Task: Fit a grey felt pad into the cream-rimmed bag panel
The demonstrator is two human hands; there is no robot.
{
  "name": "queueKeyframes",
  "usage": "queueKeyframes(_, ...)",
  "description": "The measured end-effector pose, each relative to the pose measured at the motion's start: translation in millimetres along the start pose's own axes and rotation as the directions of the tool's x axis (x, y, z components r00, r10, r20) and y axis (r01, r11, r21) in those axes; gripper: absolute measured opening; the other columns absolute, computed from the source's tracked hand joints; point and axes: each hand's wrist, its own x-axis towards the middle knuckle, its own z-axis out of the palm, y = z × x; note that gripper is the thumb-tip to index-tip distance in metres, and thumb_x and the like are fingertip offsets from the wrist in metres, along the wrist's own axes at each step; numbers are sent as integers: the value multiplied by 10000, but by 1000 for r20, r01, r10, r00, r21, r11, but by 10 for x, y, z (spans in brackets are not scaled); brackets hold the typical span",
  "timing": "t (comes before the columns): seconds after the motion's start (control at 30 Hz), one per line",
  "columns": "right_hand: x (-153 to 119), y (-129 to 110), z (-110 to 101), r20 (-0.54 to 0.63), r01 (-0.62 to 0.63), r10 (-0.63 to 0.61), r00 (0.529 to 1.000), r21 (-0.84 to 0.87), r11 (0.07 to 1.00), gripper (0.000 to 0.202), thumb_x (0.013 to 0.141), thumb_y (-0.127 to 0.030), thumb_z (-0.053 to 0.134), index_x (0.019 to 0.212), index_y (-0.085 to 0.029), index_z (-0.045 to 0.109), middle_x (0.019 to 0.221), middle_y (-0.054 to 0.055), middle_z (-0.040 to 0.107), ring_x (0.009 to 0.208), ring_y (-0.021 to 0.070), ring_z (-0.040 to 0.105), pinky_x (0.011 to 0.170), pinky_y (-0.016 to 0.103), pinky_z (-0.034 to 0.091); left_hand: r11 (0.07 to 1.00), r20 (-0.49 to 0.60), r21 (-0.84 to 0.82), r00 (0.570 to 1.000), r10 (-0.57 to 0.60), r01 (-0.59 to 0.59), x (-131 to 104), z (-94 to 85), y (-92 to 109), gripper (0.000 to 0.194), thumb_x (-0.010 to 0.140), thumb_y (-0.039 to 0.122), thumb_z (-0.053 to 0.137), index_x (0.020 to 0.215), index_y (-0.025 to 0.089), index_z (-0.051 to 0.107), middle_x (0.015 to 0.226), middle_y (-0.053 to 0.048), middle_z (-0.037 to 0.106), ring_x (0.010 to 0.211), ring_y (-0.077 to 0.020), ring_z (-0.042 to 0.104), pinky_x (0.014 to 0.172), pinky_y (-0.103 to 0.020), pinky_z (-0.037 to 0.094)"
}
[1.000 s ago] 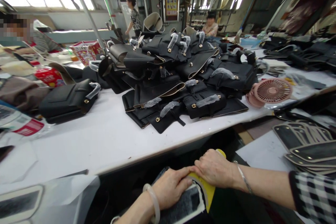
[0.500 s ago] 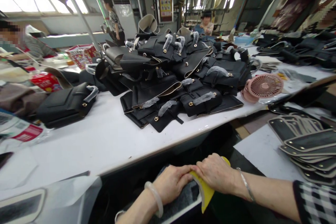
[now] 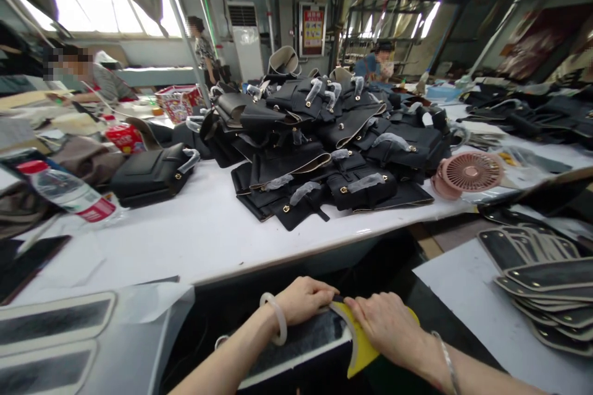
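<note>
My right hand [image 3: 391, 327] is closed around a yellow piece [image 3: 364, 349] with a pale curved edge, low in the middle of the view. Beside it, my left hand [image 3: 306, 301] bends its fingers over the top edge of a dark panel [image 3: 308, 342] with a light border, close to the yellow piece. The fingertips of both hands are a small distance apart. The panel's lower part and what lies beneath my palms are hidden.
A white table [image 3: 185, 247] bears a heap of black bags [image 3: 287, 160], a water bottle [image 3: 69, 191] and a pink fan [image 3: 470, 173]. Bordered dark pieces [image 3: 546, 271] are stacked at right; more [image 3: 55, 324] lie at left. People are in the background.
The view has swung left and up, bringing the bottle and the left pieces further in. My hands have moved slightly apart, both still at the yellow piece and panel.
</note>
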Motion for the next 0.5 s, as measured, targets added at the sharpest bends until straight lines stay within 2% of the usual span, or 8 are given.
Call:
queueKeyframes(0.13,-111,61,82,52,-160,152,987,268,950,693,1034,-454,66,683,-183,598,636,62,628,611,197,592,553,288,384,995,-46,-47,995,-87,84,55,-14,-43,385,838,339,526,1064,146,770,1002,-53,768,862,-211,673,769,-267,492)
queueKeyframes(0.2,-163,72,129,149,-290,249,957,486,824,741,994,-556,-61,605,-207,464,459,-2,442,439,146,454,449,258,340,990,-57,-72,990,-126,122,71,-4,-48,372,798,337,547,1015,157,789,877,-37,768,714,-183,634,638,-257,461)
queueKeyframes(0.23,-183,71,151,216,-355,284,934,653,669,734,969,-619,-65,635,-214,448,430,-35,357,384,122,354,407,244,290,987,-60,-84,988,-144,139,77,2,-49,369,776,333,562,1011,165,791,819,-27,760,656,-167,601,593,-251,434)
queueKeyframes(0.3,-202,62,186,352,-398,263,898,905,149,726,914,-759,48,771,-209,499,462,-79,298,372,83,213,387,223,194,980,-59,-105,983,-175,169,88,8,-48,379,737,324,591,1025,179,789,729,-11,733,583,-141,534,545,-245,388)
queueKeyframes(0.33,-199,53,199,383,-363,216,898,923,-125,720,876,-820,150,866,-208,529,500,-87,320,388,70,194,399,218,168,977,-55,-114,980,-189,182,94,7,-46,382,721,321,601,1021,179,790,690,-7,717,561,-134,506,531,-244,372)
queueKeyframes(0.37,-187,41,210,379,-313,167,910,893,-324,713,839,-856,254,963,-216,544,548,-85,361,406,60,208,414,215,164,973,-50,-121,978,-201,194,100,3,-43,383,707,318,610,1011,176,793,663,-4,704,551,-132,489,525,-245,363)
queueKeyframes(0.43,-142,9,225,329,-242,106,939,845,-477,694,800,-863,391,1080,-246,541,632,-74,426,437,53,263,430,213,183,967,-43,-135,974,-222,215,112,-10,-30,385,682,312,628,998,170,797,649,-3,694,563,-136,491,538,-248,373)
queueKeyframes(0.5,-81,-37,233,286,-199,108,952,848,-492,654,776,-812,539,1141,-269,524,695,-69,455,471,54,296,444,211,210,963,-44,-144,971,-237,229,123,-27,-13,388,665,300,641,997,171,797,687,-6,709,618,-152,530,579,-249,405)
